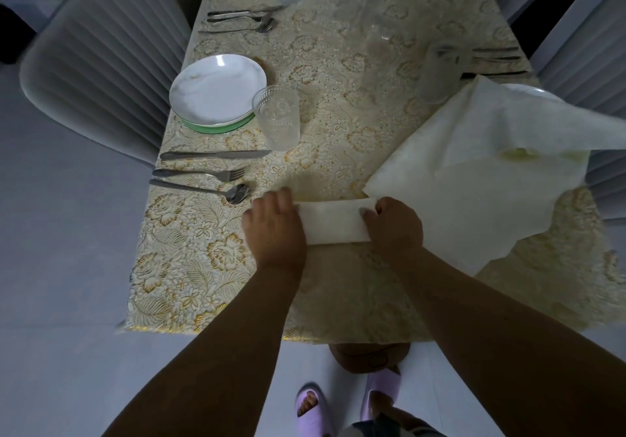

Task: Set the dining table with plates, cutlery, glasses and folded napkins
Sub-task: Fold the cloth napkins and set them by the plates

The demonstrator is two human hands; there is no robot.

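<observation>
Folded napkin strip (333, 221) lies flat on floral tablecloth (189, 267) near 6 o'clock edge. Left hand (274, 225) covers strip's left end, fingers fairly straight, pressing down. Right hand (393, 223) pinches right end, thumb curled over fold. Large unfolded napkin (474, 179) spreads toward 3 o'clock, far corner draped over plate (531, 93). At 10 o'clock: white plate (216, 89) on green mat, ribbed glass (277, 116) just beside; knife (213, 155), fork (200, 174), spoon (203, 191) below (no readable writing anywhere).
</observation>
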